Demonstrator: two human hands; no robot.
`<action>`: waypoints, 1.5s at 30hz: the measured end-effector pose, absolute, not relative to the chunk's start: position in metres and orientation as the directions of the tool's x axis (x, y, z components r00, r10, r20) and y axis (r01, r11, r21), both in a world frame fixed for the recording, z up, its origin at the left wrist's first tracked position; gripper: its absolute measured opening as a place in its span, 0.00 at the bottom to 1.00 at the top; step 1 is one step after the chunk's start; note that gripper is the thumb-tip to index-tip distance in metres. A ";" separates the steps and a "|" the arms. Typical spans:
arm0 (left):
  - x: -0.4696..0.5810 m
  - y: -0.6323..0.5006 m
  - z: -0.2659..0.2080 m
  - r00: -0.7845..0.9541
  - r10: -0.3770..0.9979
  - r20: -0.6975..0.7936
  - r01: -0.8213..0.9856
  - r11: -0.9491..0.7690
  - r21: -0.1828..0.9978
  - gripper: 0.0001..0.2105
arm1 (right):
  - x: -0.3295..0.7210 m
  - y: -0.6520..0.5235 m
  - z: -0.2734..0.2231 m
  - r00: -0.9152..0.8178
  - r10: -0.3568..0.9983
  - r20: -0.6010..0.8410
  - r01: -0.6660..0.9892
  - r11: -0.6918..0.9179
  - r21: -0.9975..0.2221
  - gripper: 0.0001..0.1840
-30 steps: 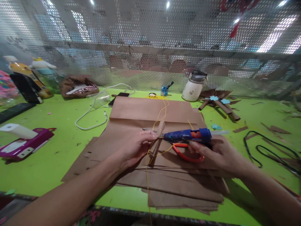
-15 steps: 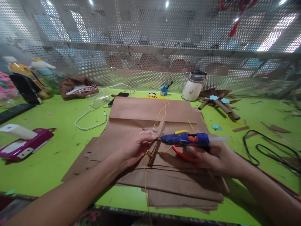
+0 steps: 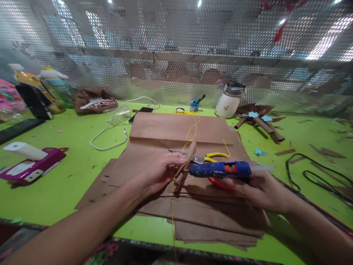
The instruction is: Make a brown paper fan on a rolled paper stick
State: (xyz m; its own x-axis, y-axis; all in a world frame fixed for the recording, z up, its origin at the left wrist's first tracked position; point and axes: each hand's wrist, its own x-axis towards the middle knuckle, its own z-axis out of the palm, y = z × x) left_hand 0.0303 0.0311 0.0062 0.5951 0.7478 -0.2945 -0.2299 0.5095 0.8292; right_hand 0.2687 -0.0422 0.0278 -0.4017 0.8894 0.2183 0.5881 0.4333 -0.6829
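head view: left hand (image 3: 158,167), closed in a pinch, holds a folded brown paper strip (image 3: 190,154) above the kraft paper stack (image 3: 154,147); right hand (image 3: 263,193) is wrapped round a blue glue gun (image 3: 211,169), its tip at the strip. gluing looks unfinished, though how much is bonded is too small to tell. yellow thread (image 3: 172,211) trails past the strip; a yellow-handled hand tool (image 3: 217,155) crowds the gun. star-topped paper tubes (image 3: 263,125) lie far right.

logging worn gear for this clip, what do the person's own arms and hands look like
Both the left hand and the right hand are bare, with no gloves. The forearms show no sleeves, watches or bracelets where they are in view, and no markings can be made out. Whether a ring is worn is too small to tell.
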 end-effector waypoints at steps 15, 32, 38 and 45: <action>0.030 0.029 0.008 0.579 0.745 -0.331 -0.224 0.535 0.815 0.03 | 0.267 -0.042 0.030 -0.392 0.900 0.193 0.552 0.398 -0.733 0.15; 0.030 0.029 0.007 0.594 0.744 -0.307 -0.210 0.511 0.833 0.03 | 0.269 -0.042 0.029 -0.405 0.899 0.165 0.542 0.381 -0.749 0.14; 0.030 0.030 0.006 0.594 0.745 -0.302 -0.195 0.498 0.845 0.04 | 0.266 -0.043 0.032 -0.425 0.888 0.178 0.570 0.415 -0.709 0.13; 0.030 0.030 0.006 0.591 0.751 -0.294 -0.201 0.490 0.848 0.03 | 0.272 -0.038 0.029 -0.368 0.906 0.209 0.615 0.406 -0.676 0.13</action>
